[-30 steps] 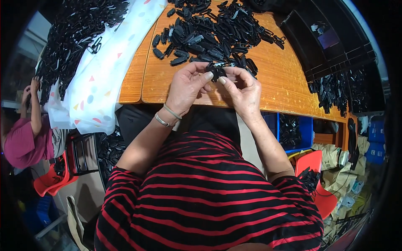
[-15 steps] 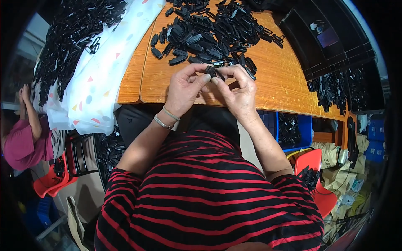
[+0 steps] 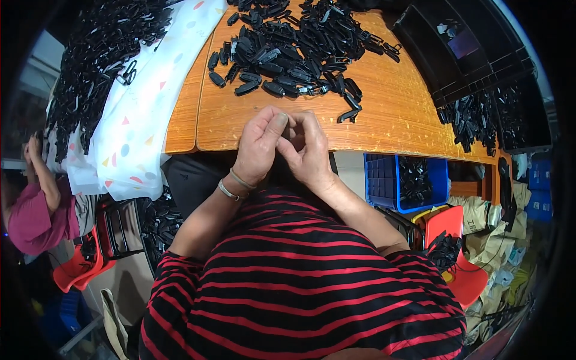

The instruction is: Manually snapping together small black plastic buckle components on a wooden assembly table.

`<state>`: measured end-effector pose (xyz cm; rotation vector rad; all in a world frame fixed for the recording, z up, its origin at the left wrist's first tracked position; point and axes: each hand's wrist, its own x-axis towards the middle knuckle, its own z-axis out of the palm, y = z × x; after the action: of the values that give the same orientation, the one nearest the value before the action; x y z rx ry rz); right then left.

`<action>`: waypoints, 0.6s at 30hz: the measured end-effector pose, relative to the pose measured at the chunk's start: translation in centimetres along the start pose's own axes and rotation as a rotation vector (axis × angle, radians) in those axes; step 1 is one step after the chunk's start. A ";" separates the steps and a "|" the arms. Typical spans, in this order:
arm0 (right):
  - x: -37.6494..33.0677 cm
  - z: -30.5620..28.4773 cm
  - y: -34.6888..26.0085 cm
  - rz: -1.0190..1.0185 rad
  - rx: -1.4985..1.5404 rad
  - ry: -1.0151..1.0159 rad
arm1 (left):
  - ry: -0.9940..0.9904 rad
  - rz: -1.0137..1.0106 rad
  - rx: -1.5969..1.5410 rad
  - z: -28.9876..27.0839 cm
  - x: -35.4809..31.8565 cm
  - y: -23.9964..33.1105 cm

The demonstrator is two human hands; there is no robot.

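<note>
My left hand (image 3: 258,144) and my right hand (image 3: 309,150) meet over the front edge of the wooden table (image 3: 228,120). Both have their fingers curled, thumbs and fingertips pressed close together. Whatever they pinch is hidden behind the fingers. Beyond them lies a heap of small, elongated black plastic pieces (image 3: 282,54), some with open loop ends. One bent black piece (image 3: 349,114) lies apart at the near right end of the heap, closest to my right hand.
Patterned white plastic sheeting (image 3: 129,132) runs along the left, beside a larger pile of black pieces (image 3: 96,66). A black crate (image 3: 450,90) stands tilted at the right. Below the table sit a blue basket (image 3: 381,186) and a red chair (image 3: 471,279). Another person (image 3: 45,204) works at far left.
Both hands have drawn back toward my body, the right one also moving left. The black piece seen between my fingertips earlier is now out of sight. A bent piece now shows near the heap.
</note>
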<state>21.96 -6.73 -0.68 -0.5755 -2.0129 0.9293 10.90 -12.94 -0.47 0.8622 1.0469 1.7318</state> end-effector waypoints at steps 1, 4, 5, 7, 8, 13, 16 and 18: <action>-0.1 0.1 0.0 0.002 0.026 0.014 | -0.012 -0.013 -0.015 0.0 0.0 0.1; 0.1 -0.3 0.3 0.064 0.088 -0.015 | -0.014 -0.049 -0.028 0.0 0.3 0.2; 0.2 -0.8 0.5 0.120 0.128 -0.062 | 0.002 -0.070 -0.024 0.1 0.4 0.2; 1.1 -3.2 0.5 0.146 0.081 -0.202 | 0.035 -0.124 0.068 -0.5 1.1 1.2; 1.6 -4.7 0.7 0.168 0.036 -0.347 | 0.073 -0.172 0.162 -1.0 1.6 1.8; 3.0 -10.3 3.8 0.034 -0.612 -0.248 | 0.183 -0.165 0.534 -4.1 4.5 1.2; 3.9 -11.2 3.8 0.061 -0.740 -0.344 | 0.223 0.252 1.071 -3.8 5.6 0.3; 4.3 -11.0 3.7 0.037 -0.777 -0.404 | 0.231 0.135 1.142 -3.7 6.0 0.3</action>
<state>28.95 2.89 2.74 -0.8872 -2.7408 0.2494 5.55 -8.48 -1.00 1.4375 2.2439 1.2503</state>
